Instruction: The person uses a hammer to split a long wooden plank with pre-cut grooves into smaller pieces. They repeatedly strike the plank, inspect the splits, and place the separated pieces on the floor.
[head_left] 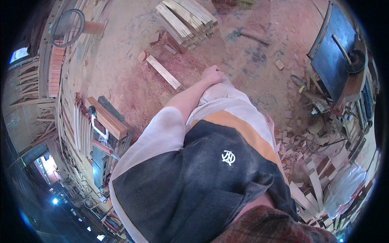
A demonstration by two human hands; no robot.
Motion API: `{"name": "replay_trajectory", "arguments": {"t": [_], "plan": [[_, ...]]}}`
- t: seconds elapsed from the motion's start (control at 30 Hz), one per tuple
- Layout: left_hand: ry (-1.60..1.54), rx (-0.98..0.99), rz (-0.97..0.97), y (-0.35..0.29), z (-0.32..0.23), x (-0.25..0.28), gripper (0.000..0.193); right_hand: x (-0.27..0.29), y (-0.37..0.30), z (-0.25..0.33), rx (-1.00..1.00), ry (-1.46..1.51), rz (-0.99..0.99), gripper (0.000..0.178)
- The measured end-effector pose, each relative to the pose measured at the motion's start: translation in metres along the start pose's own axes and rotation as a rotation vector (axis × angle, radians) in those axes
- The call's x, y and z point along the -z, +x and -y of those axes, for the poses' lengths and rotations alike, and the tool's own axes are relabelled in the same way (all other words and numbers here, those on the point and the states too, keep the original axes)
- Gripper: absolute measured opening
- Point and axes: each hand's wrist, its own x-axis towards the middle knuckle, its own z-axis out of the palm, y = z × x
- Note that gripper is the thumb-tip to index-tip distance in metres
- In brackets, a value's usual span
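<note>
My left hand lies at the far end of the pale part of my shirt, touching it. Its fingers look curled together, and whatever may be inside them is hidden. Only a sliver of skin, apparently my right hand, shows past the shirt's right edge; the fingers there are covered by my body. On the floor left of my left hand lies a short, pale wooden board. Beyond it, a stack of light wooden slats sits on the sawdust.
A table saw with a toothed round blade stands at the right. Wood offcuts heap below it, beside a clear plastic bag. Boards lean at the left. A hammer-like tool lies on the far floor.
</note>
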Motion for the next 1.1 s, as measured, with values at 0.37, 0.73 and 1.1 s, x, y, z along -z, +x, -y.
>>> {"name": "replay_trajectory", "arguments": {"t": [0.37,0.73,1.1], "plan": [[-0.155,0.3,-0.065,-0.003,0.096,0.001,0.059,0.017,-0.061,0.01,0.014,-0.289,0.004,0.058],[-0.285,0.835,-0.085,0.071,0.327,-0.056,0.09,-0.09,-0.164,0.016,-0.627,-0.237,-0.136,0.046],[-0.212,0.954,-0.079,0.257,0.574,-0.15,0.12,-0.182,-0.199,-0.031,-0.979,-0.574,-0.039,0.044]]}}
